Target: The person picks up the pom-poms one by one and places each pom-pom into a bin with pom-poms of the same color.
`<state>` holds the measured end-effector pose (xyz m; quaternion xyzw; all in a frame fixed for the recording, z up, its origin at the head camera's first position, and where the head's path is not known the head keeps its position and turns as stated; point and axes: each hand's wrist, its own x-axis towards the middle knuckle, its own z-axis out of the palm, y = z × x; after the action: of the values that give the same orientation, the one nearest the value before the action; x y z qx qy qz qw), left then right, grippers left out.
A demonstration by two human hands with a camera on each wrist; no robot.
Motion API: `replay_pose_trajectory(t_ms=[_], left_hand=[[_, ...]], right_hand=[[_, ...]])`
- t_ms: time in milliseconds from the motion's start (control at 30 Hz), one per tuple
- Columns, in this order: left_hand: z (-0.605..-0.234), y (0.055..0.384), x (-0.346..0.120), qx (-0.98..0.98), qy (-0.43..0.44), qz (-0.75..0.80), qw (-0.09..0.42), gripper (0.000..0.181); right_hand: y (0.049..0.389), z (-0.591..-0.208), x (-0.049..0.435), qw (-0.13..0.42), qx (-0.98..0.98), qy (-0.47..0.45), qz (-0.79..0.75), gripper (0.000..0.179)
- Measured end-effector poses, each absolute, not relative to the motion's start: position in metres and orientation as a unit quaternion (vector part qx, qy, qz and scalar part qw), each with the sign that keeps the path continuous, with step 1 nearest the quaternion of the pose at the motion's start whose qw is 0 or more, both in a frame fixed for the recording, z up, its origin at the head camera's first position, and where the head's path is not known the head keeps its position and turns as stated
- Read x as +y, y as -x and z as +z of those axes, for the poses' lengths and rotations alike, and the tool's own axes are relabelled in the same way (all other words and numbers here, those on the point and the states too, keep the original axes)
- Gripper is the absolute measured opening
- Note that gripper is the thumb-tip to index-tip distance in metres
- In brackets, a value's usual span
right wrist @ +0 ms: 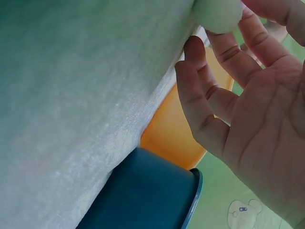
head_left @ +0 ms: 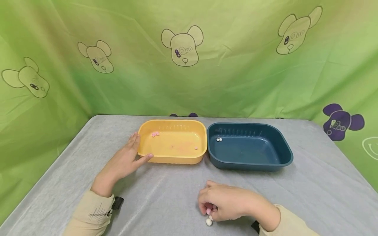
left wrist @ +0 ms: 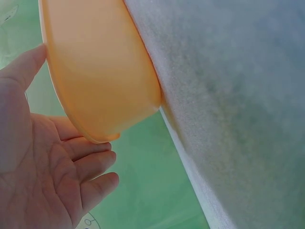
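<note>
Yellow basin (head_left: pixel 175 160): pink beads (head_left: pixel 155 134); blue basin (head_left: pixel 248 166): white beads (head_left: pixel 220 139)

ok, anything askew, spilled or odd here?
Nothing stands out. Yellow bin and blue bin sit upright, no visible damage; pink balls in yellow, white balls in blue, a few loose balls at the right hand.

From where I'm standing, green fabric (head_left: pixel 133 91) is hanging in soft creases behind and on both sides, outlined cartoon heads (head_left: pixel 184 42) and a purple one (head_left: pixel 338 123) dotting it. Grey cloth (head_left: pixel 73 173) is covering the table (head_left: pixel 165 196).
</note>
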<state>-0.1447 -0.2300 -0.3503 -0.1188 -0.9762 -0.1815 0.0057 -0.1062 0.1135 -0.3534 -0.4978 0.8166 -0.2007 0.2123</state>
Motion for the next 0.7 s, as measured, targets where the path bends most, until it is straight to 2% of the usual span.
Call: replay_pose_trajectory(t_ms=[700], left_hand=[[-0.3517, 0.1451, -0.2304, -0.976, 0.117, -0.184, 0.004, 0.097]], right_hand=[[0.1069, -0.3531, 0.1154, 0.219, 0.807, 0.493, -0.24, 0.024]])
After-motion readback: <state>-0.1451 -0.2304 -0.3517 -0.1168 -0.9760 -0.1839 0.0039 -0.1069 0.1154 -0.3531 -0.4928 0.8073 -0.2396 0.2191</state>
